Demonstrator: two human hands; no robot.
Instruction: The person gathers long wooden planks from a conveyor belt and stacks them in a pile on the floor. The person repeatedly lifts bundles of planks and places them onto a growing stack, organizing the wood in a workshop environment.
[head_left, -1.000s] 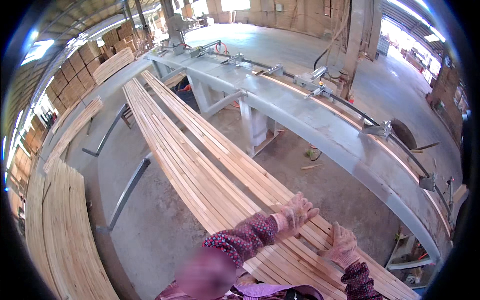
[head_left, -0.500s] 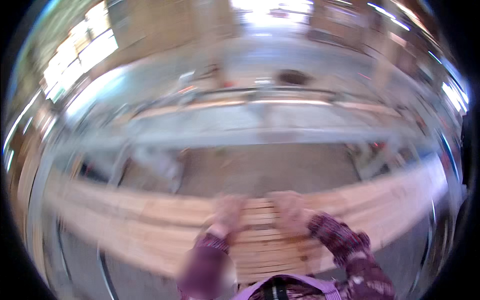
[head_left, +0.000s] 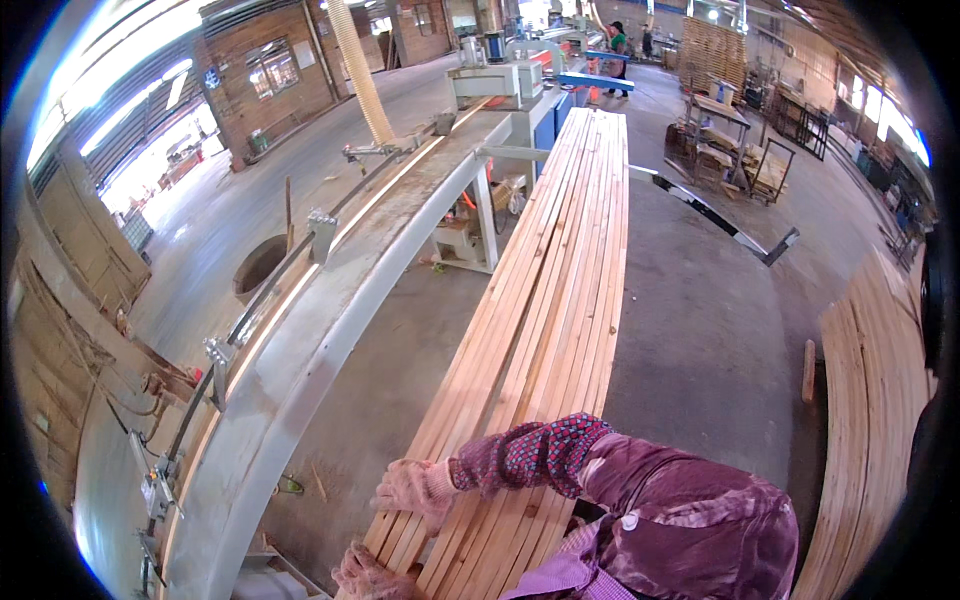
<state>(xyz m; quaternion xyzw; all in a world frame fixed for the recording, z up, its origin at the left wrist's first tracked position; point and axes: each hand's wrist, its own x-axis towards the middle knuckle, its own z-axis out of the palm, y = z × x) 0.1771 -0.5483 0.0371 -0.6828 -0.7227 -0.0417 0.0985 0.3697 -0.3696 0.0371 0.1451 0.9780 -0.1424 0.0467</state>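
A long stack of pale wooden slats point(head_left: 560, 280) runs from the lower edge away toward the top of the view. My right hand point(head_left: 415, 490), in a pinkish work glove with a patterned cuff and purple sleeve, lies on the near end of the stack with its fingers curled over the left edge. My left hand point(head_left: 365, 575), gloved the same way, is partly cut off at the lower edge. It grips the same left edge, a little nearer to me.
A long grey machine rail point(head_left: 300, 330) with clamps runs along the left of the stack. A second pile of slats point(head_left: 870, 400) lies at the right. Beyond are a metal bar point(head_left: 720, 215), wood racks point(head_left: 745, 150), a yellow duct hose point(head_left: 355, 60) and a distant person point(head_left: 617, 40).
The view has swung round, so the stack now runs away to the upper right instead of the upper left. Both hands have stayed on the near end of the slats.
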